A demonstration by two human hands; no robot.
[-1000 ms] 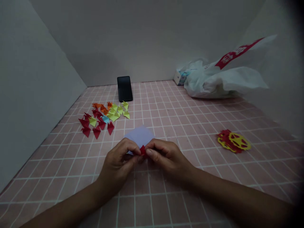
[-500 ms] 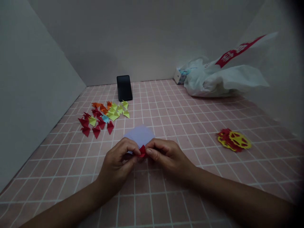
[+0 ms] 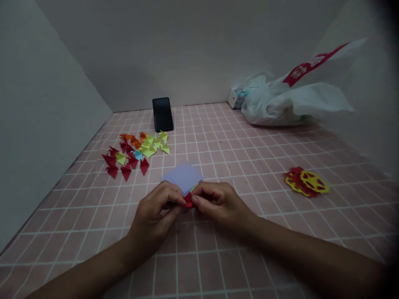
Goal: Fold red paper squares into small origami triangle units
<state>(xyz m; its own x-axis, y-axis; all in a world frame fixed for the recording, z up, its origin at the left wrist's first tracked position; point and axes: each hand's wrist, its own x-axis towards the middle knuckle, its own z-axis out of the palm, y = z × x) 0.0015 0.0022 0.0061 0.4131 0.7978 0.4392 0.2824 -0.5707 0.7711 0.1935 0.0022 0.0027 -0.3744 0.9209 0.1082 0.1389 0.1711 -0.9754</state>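
A small red folded paper piece is pinched between the fingertips of my left hand and my right hand, low over the pink tiled surface. Both hands are closed on it, thumbs and forefingers meeting at its edges. Just beyond my fingers lies a small stack of pale lilac paper squares, with a green edge showing under it. A scatter of several folded paper triangles in red, orange, yellow-green and blue lies to the far left.
A black phone leans against the back wall. A white plastic bag with red print and a small box sit at the back right. Red and yellow paper cut-outs lie at the right. Grey walls close in the left and back.
My fingers have shifted slightly on the red piece, and a green edge now shows under the lilac stack. The view has tilted a little; nothing else has moved.
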